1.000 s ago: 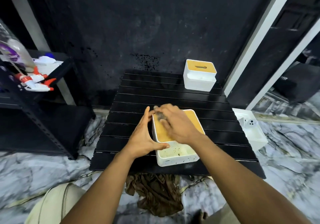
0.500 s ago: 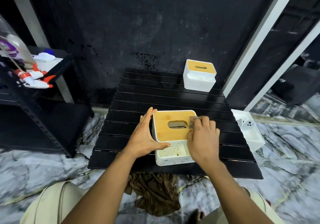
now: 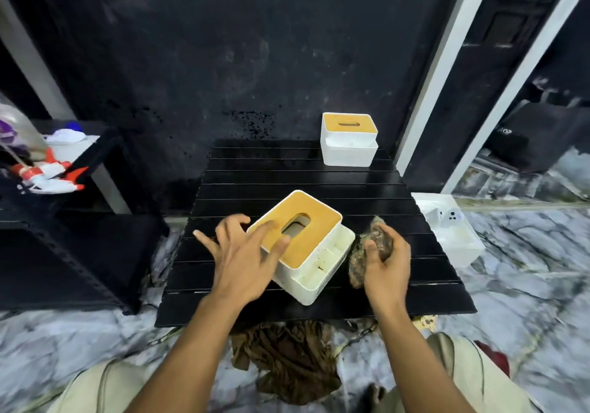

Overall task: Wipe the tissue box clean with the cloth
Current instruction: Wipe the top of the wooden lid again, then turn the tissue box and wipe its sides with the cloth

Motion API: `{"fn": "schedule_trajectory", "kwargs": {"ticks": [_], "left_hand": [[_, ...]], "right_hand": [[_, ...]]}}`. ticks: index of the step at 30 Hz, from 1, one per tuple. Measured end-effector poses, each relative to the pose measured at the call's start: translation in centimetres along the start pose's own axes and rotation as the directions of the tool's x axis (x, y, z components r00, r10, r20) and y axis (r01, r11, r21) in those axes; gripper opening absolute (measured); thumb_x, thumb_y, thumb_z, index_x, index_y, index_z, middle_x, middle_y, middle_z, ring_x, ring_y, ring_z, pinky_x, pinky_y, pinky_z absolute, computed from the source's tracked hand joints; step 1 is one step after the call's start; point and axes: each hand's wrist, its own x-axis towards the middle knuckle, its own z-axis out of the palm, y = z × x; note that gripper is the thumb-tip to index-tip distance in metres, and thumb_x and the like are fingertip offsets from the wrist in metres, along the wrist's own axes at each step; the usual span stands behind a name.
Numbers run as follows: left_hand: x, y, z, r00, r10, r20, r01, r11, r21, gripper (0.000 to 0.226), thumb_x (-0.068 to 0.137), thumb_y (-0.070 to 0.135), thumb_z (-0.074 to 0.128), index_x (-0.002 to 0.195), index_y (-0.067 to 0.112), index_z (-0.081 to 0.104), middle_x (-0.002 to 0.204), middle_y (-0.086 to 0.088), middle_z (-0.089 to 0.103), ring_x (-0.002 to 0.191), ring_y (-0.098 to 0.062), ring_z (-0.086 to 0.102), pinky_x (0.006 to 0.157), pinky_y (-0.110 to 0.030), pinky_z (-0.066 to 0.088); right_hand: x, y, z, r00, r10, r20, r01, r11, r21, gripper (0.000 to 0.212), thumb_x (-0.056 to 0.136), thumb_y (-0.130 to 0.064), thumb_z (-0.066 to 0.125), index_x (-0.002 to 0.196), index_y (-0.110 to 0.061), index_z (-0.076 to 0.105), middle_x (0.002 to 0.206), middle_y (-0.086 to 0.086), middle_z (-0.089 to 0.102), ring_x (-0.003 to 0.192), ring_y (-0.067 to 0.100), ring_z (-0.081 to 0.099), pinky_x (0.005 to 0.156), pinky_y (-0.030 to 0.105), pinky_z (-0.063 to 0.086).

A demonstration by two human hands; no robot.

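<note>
The tissue box now sits turned at an angle on the desk. The left hand, fingers spread, has let go; the right hand has lifted the bunched cloth off the lid, likely to wipe another side.

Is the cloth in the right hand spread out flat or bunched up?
Bunched up. The cloth sits as a crumpled wad in the closed right hand, beside the tissue box, not touching it.
</note>
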Motion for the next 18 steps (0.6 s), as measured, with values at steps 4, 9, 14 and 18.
{"fn": "schedule_trajectory", "kwargs": {"ticks": [4, 9, 14, 18], "left_hand": [[3.7, 0.3, -1.0, 0.961, 0.264, 0.083, -0.262, 0.964, -0.034, 0.066, 0.092, 0.07, 0.015, 0.14, 0.041, 0.049, 0.151, 0.002, 0.025, 0.148, -0.024, 0.008, 0.115, -0.057, -0.017], [6.5, 0.6, 0.4, 0.782, 0.496, 0.378, -0.551, 0.834, 0.044, 0.056, 0.096, 0.064, 0.01, 0.147, 0.05, 0.025, 0.163, 0.015, 0.002, 0.151, -0.015, -0.013, 0.116, -0.049, -0.022], [6.6, 0.9, 1.5, 0.787, 0.423, 0.45, -0.517, 0.849, 0.108, 0.053, 0.094, 0.062, 0.003, 0.145, 0.061, 0.016, 0.164, 0.014, -0.003, 0.149, -0.017, -0.018, 0.116, -0.054, -0.019], [6.7, 1.0, 1.6, 0.776, 0.422, 0.469, -0.512, 0.856, 0.075, 0.05, 0.094, 0.061, 0.006, 0.143, 0.064, 0.018, 0.164, 0.014, -0.003, 0.149, -0.016, -0.018, 0.117, -0.056, -0.017]], "right_hand": [[0.2, 0.0, 0.9, 0.937, 0.319, 0.14, -0.346, 0.896, 0.279, 0.036, 0.096, -0.025, 0.057, 0.132, -0.025, 0.051, 0.132, -0.004, 0.044, 0.119, 0.016, 0.054, 0.107, 0.044, 0.044], [0.2, -1.4, 1.6, 0.955, -0.002, 0.297, -0.009, 0.999, 0.038, 0.067, 0.096, -0.01, 0.056, 0.153, -0.014, 0.022, 0.144, 0.0, 0.026, 0.13, 0.012, 0.035, 0.115, 0.028, 0.029], [0.9, -1.3, 2.0, 0.891, -0.221, 0.396, 0.422, 0.723, -0.547, 0.051, 0.091, -0.035, 0.054, 0.139, -0.02, 0.047, 0.136, -0.002, 0.05, 0.129, 0.02, 0.037, 0.107, 0.04, 0.025], [2.0, -1.2, 0.4, 0.825, -0.245, 0.509, 0.529, 0.651, -0.544, 0.045, 0.089, -0.04, 0.056, 0.129, -0.021, 0.05, 0.119, -0.004, 0.061, 0.124, 0.017, 0.04, 0.099, 0.04, 0.019]]}}
